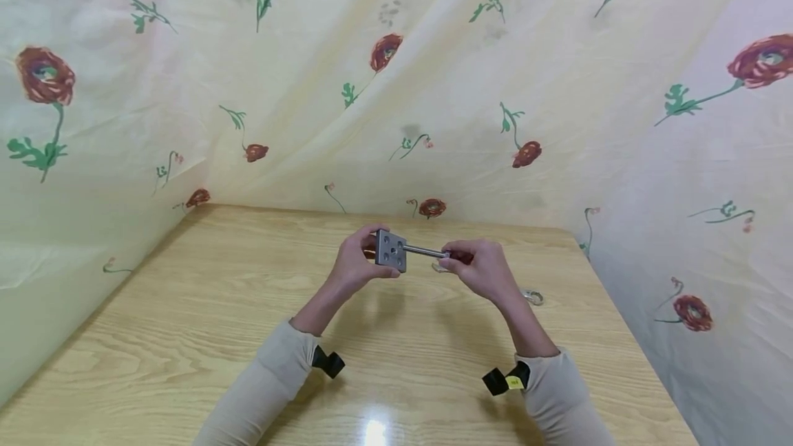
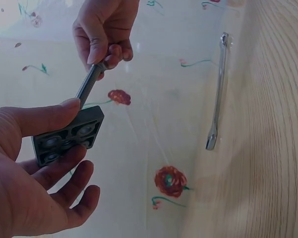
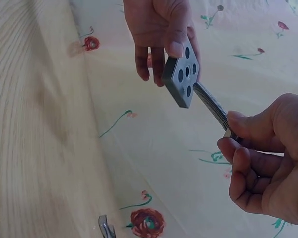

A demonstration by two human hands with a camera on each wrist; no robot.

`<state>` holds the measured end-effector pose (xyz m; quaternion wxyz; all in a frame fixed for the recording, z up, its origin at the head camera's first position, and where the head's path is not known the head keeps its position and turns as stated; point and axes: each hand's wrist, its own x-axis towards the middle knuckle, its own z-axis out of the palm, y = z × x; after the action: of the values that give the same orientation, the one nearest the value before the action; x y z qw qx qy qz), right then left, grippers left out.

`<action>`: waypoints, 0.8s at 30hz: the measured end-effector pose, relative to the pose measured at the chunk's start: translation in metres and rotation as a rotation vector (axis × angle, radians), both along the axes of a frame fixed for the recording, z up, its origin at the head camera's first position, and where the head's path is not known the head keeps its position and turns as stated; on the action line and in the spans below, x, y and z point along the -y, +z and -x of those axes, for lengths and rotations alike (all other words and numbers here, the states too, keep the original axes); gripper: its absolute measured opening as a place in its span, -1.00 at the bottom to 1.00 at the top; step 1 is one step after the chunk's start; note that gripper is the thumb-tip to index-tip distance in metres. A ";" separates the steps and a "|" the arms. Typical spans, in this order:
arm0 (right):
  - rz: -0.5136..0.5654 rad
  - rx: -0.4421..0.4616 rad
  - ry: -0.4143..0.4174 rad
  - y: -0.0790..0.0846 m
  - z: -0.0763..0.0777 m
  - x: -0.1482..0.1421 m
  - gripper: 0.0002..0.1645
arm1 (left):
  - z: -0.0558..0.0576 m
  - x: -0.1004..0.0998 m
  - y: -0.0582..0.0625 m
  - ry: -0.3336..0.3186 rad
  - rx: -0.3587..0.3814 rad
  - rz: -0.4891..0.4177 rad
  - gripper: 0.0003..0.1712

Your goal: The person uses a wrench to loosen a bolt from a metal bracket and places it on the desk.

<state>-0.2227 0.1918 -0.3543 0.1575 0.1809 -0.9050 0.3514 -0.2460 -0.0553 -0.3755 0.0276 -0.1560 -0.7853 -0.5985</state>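
Observation:
A square grey metal plate [image 1: 389,259] with several round holes is held at its edges by my left hand [image 1: 356,263], thumb on one side and fingers on the other. The plate stands tilted above the table. From the right, my right hand [image 1: 483,268] pinches a long threaded bolt [image 1: 424,251] near its head between thumb and fingers. The bolt's far end meets the plate's face or edge; I cannot tell whether it sits in a hole. In the right wrist view the bolt [image 3: 212,104] slants down from the plate [image 3: 175,89] to the fingertips.
A silver wrench [image 2: 218,94] lies on the wooden table [image 1: 248,281], behind and partly hidden by my right hand in the head view. Flower-patterned cloth [image 1: 297,102] stands along the table's back and sides. Small black cameras [image 1: 333,365] are strapped at both wrists.

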 end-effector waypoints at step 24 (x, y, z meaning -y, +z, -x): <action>-0.037 0.159 0.013 -0.036 0.048 0.011 -0.80 | 0.047 0.069 -0.028 -0.031 0.200 -0.017 -0.14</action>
<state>-0.2709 0.1807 -0.3905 0.0795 0.1613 -0.9197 0.3489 -0.2933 -0.1240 -0.4036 -0.0591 -0.1074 -0.7764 -0.6182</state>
